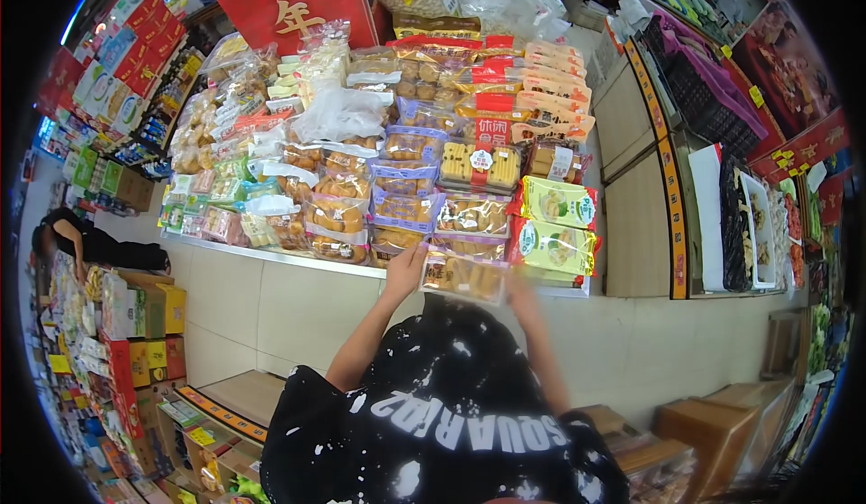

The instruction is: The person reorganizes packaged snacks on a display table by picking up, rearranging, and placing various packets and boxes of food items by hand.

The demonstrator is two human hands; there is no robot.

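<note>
My left hand (405, 270) is closed on the left end of a clear-topped pack of pastries (465, 277), held at the front edge of the display table. My right hand (522, 293) is smeared by motion at the pack's right end; whether its fingers grip is unclear. Just behind the pack are purple-edged packs of round pastries (403, 179) in a stack. A pack of oblong pastries (471, 216) lies directly beyond it. Two green-and-yellow bags (553, 242) sit to the right, close to my right hand. Further back is a red-banded pack of yellow pastries (480, 167).
A metal edge (271, 258) borders the table's front. Plastic-bagged snacks (203, 125) crowd the left side, beneath a red sign (293, 4). Wooden-sided shelving (636, 175) stands right. Cardboard boxes (708, 432) lie low at the right. A person in dark clothes (113, 242) bends at far left.
</note>
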